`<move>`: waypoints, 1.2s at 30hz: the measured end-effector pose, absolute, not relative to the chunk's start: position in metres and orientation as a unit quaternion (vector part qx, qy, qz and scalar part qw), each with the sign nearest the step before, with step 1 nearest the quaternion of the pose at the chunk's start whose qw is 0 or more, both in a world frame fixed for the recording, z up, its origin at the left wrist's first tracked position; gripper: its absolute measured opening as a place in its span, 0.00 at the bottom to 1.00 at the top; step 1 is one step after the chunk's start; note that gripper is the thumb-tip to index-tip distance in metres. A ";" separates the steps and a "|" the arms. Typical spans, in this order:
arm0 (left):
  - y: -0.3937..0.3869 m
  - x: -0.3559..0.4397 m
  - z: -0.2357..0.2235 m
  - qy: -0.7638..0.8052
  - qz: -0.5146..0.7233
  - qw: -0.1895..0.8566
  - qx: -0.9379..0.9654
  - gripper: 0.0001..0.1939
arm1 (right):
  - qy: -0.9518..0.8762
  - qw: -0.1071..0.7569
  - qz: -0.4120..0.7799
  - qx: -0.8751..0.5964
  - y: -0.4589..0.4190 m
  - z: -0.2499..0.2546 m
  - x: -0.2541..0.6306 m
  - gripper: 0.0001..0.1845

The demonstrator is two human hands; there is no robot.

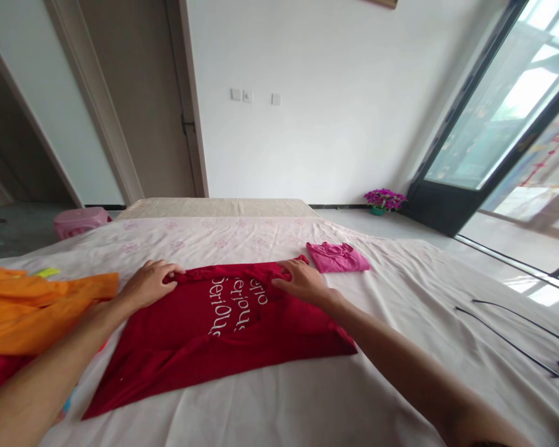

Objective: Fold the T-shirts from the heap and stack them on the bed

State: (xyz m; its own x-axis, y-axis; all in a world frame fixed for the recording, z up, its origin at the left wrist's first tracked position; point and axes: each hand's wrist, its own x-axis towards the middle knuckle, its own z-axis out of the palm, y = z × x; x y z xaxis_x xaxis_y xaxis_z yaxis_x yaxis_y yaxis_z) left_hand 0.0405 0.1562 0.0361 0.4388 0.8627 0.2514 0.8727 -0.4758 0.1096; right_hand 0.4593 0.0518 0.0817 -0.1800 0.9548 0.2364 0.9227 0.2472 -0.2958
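A dark red shirt point(181, 329) with white lettering lies on the pale bedspread in front of me, partly folded, its far edge bunched. At its far left corner, my left hand point(151, 282) is closed, thumb and fingers pinching the cloth. My right hand point(300, 279) grips the far edge near the right end, fingers over the cloth and thumb on the near side. Just beyond that hand sits a folded pink garment point(338, 257). Orange clothing point(51, 307) lies heaped beside my left forearm, with more red cloth under it.
The bedspread point(321, 403) is wrinkled. Glasses point(517, 338) with thin dark temples lie at the right. A pink stool point(81, 220) stands beyond the left side. Purple flowers in a green pot point(378, 210) stand on the floor by the glass door point(479, 124).
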 end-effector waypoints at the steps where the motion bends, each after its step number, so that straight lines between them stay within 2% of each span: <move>1: 0.155 0.041 0.036 -0.511 -0.143 0.021 -0.848 0.16 | -0.766 0.171 0.033 -0.618 0.052 0.081 0.451 0.28; 3: 0.152 0.041 0.038 -0.508 -0.161 0.034 -0.846 0.12 | -0.777 0.152 0.024 -0.610 0.056 0.077 0.439 0.23; 5: 0.149 0.043 0.041 -0.498 -0.177 0.049 -0.847 0.09 | -0.789 0.171 0.040 -0.589 0.064 0.072 0.433 0.18; 9: 0.139 0.046 0.055 -0.454 -0.195 0.070 -0.867 0.04 | -0.739 0.340 0.159 -0.559 0.083 0.071 0.447 0.21; 11: 0.132 0.047 0.064 -0.438 -0.205 0.082 -0.871 0.05 | -0.684 0.436 0.263 -0.522 0.085 0.077 0.463 0.21; 13: 0.121 0.046 0.071 -0.425 -0.214 0.089 -0.875 0.08 | -0.643 0.489 0.364 -0.463 0.080 0.086 0.479 0.20; 16: 0.104 0.044 0.072 -0.398 -0.192 0.074 -0.894 0.13 | -0.645 0.452 0.469 -0.401 0.063 0.096 0.496 0.16; 19: 0.090 0.041 0.064 -0.389 -0.136 0.024 -0.911 0.10 | -0.655 0.372 0.516 -0.408 0.043 0.095 0.503 0.17; 21: 0.085 0.038 0.057 -0.400 -0.126 -0.008 -0.908 0.11 | -0.668 0.345 0.504 -0.425 0.032 0.092 0.505 0.19; 23: 0.082 0.035 0.051 -0.412 -0.134 -0.025 -0.901 0.14 | -0.714 0.318 0.442 -0.440 0.020 0.091 0.505 0.20; 26: 0.080 0.032 0.048 -0.425 -0.139 -0.039 -0.894 0.16 | -0.817 0.239 0.265 -0.453 0.002 0.092 0.503 0.26; 29: 0.079 0.032 0.048 -0.437 -0.137 -0.064 -0.887 0.14 | -0.858 0.174 0.131 -0.466 -0.007 0.091 0.497 0.24; 32: 0.077 0.033 0.050 -0.458 -0.152 -0.078 -0.872 0.12 | -0.839 0.222 0.123 -0.482 -0.006 0.089 0.497 0.21; 34: 0.074 0.032 0.052 -0.464 -0.167 -0.075 -0.867 0.11 | -0.817 0.277 0.163 -0.480 -0.004 0.090 0.501 0.21; 36: 0.069 0.030 0.053 -0.458 -0.158 -0.082 -0.871 0.11 | -0.808 0.283 0.216 -0.469 -0.005 0.092 0.507 0.21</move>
